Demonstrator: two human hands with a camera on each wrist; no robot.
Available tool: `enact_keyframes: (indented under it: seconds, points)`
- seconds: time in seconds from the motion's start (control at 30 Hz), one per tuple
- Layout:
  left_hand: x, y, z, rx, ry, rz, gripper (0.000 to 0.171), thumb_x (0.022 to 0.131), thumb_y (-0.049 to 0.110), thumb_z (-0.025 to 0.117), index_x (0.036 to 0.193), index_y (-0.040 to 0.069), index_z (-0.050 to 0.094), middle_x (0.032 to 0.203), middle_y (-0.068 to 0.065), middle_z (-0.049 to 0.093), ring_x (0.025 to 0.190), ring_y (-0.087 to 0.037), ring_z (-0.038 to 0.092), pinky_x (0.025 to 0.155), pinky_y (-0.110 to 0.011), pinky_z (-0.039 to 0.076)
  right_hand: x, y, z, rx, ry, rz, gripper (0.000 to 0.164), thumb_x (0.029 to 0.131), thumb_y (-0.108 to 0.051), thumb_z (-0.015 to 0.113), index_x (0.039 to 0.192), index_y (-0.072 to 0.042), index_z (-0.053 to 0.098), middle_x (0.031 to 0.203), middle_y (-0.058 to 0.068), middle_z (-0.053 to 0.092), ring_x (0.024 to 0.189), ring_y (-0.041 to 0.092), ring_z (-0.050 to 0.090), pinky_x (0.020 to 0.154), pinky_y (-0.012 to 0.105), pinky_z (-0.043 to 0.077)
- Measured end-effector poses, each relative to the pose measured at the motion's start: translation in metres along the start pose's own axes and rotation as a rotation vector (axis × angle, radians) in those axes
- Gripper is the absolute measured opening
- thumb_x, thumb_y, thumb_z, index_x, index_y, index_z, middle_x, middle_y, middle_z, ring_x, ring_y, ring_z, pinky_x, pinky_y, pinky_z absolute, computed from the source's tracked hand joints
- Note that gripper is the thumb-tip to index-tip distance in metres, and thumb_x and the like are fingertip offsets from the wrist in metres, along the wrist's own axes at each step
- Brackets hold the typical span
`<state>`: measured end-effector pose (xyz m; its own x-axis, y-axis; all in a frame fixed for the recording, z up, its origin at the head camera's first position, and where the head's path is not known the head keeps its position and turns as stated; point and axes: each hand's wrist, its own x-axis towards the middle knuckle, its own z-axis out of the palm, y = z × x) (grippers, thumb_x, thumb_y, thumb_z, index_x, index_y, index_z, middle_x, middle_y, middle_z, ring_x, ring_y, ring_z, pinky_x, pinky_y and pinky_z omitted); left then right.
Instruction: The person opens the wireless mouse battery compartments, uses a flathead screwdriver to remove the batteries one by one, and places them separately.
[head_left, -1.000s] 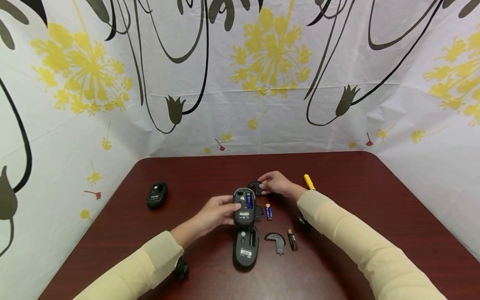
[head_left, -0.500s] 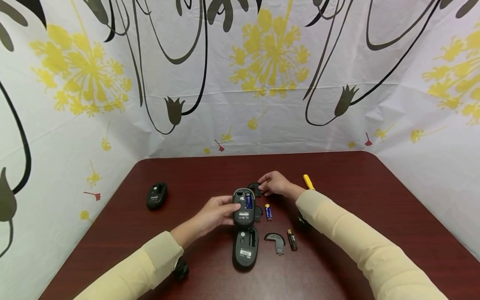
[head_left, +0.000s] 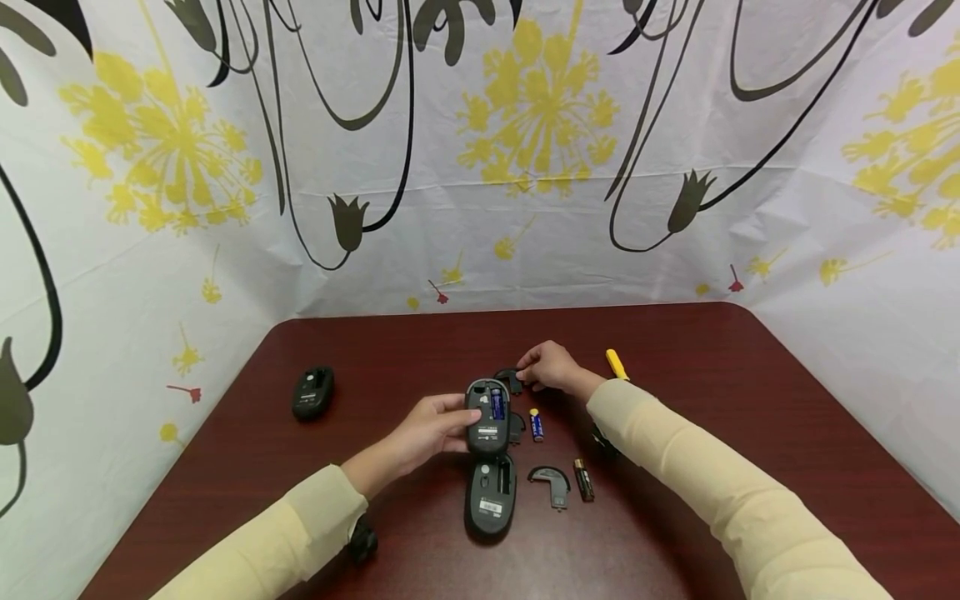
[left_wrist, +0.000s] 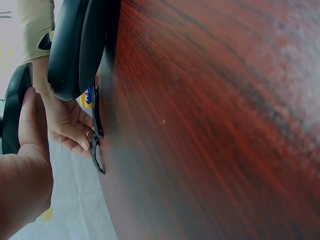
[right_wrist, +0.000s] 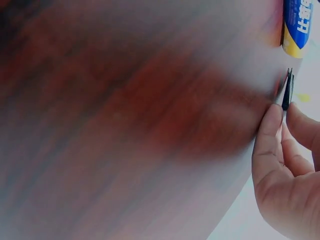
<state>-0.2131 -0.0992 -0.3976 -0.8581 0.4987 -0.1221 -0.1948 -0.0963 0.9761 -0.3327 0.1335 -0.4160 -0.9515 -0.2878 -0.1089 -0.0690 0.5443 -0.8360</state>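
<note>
My left hand (head_left: 433, 427) grips a dark computer mouse (head_left: 487, 437), underside facing up, with a blue battery (head_left: 498, 403) showing in its slot. At the far side my right hand (head_left: 553, 367) pinches a dark curved battery cover (head_left: 513, 384) between thumb and finger; in the right wrist view the cover (right_wrist: 287, 94) appears edge-on. Nearer lies a second mouse (head_left: 491, 507), bottom up with its battery slot bare. To its right are another curved cover (head_left: 557, 485) and a black-and-copper battery (head_left: 583, 481). A third cover (head_left: 517, 427) is partly hidden behind the held mouse.
A blue-and-yellow battery (head_left: 536, 425) lies between the hands. Off to the left sits another upturned mouse (head_left: 313, 393). A yellow stick-shaped thing (head_left: 617, 363) is partly behind the right forearm. Patterned cloth (head_left: 540, 242) hangs beyond the table (head_left: 390, 350).
The right fingers have shifted slightly at the battery cover. The left hand and its mouse hold nearly the same place.
</note>
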Motion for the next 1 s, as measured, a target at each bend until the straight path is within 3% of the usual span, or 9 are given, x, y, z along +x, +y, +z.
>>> enact_keyframes:
  seconds: [0.6, 1.0]
  points:
    - [-0.002, 0.000, 0.001, -0.006, 0.003, 0.006, 0.049, 0.082, 0.019, 0.063, 0.123, -0.003, 0.046, 0.109, -0.019, 0.057, 0.094, -0.030, 0.058, 0.075, -0.041, 0.049, -0.006, 0.000, -0.007, 0.082, -0.027, 0.042, 0.026, 0.082, -0.007, 0.062, 0.106, 0.003, 0.060, 0.090, 0.012, 0.062, 0.082, 0.021, 0.060, 0.063, 0.033, 0.052]
    - [-0.004, 0.003, 0.004, -0.002, 0.006, 0.012, 0.047, 0.084, 0.016, 0.060, 0.123, -0.005, 0.045, 0.108, -0.020, 0.057, 0.093, -0.029, 0.059, 0.075, -0.041, 0.049, -0.017, 0.001, -0.039, 0.277, -0.080, 0.054, 0.040, 0.084, -0.011, 0.060, 0.119, 0.003, 0.051, 0.113, 0.020, 0.054, 0.093, 0.023, 0.058, 0.077, 0.040, 0.048]
